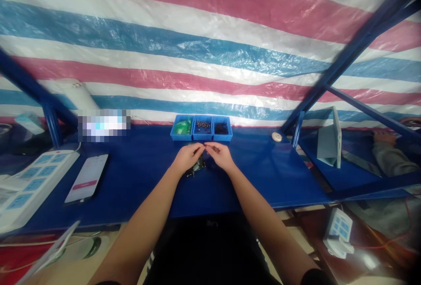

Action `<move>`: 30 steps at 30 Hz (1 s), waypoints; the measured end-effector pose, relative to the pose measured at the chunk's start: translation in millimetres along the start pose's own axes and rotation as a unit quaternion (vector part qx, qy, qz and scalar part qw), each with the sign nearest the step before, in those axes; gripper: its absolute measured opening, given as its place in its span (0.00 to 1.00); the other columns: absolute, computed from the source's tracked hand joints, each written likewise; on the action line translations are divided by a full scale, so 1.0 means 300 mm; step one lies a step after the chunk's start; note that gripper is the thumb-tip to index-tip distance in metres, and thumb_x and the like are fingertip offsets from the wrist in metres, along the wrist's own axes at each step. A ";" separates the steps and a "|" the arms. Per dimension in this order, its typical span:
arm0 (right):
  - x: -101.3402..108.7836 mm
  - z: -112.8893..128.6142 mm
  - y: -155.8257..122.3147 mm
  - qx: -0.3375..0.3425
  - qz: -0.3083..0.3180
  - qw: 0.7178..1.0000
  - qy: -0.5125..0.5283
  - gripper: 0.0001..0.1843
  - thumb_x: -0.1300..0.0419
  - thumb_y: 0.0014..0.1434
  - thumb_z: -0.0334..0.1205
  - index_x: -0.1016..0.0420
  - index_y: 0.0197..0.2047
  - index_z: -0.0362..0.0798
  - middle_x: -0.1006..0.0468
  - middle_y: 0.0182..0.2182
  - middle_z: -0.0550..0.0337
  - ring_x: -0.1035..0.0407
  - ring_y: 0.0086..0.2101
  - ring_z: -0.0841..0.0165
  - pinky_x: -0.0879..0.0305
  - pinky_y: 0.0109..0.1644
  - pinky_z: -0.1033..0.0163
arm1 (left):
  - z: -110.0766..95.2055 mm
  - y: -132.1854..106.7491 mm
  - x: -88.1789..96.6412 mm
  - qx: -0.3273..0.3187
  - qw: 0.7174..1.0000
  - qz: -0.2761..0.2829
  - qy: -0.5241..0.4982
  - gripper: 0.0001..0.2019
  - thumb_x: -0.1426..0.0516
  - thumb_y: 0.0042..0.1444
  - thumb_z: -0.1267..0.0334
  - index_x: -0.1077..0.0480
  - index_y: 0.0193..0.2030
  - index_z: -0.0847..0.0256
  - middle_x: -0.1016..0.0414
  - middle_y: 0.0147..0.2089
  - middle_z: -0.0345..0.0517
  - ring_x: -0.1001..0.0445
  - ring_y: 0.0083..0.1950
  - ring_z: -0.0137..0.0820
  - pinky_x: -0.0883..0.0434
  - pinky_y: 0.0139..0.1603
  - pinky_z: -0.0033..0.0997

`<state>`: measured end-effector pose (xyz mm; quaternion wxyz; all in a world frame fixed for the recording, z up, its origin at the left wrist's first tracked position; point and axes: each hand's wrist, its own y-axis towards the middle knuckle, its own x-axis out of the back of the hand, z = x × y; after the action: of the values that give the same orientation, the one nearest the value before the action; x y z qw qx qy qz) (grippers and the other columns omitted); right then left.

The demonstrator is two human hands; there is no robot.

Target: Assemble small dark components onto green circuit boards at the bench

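Observation:
My left hand and my right hand sit close together on the blue bench top, their fingertips meeting just in front of the bin. Anything pinched there is too small to tell. A small dark-green cluster of parts with metal bits lies under and between my wrists, partly hidden by my left hand. Behind my fingers stands a blue three-compartment bin, holding green pieces, small bronze-and-dark parts, and black parts.
A smartphone and a white panel with blue keys lie at the left. A small round white object sits right of the bin. Further right, on a lower shelf, are a grey standing case and a co-worker's hand.

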<state>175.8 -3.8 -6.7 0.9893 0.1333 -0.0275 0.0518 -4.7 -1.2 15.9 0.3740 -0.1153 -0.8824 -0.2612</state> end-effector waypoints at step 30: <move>0.013 -0.013 -0.006 0.061 -0.018 0.994 -0.085 0.14 0.39 0.58 0.47 0.21 0.43 0.48 0.18 0.39 0.54 0.25 0.35 0.64 0.28 0.42 0.58 | -0.023 -0.006 -0.014 0.015 0.998 -0.021 -0.051 0.13 0.50 0.66 0.56 0.27 0.43 0.58 0.25 0.34 0.40 0.29 0.31 0.27 0.35 0.34 0.25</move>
<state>180.0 -4.1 -10.5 0.9742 0.1977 -0.1058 0.0242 1.7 -6.5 16.4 0.3246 -0.1045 -0.9063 -0.2498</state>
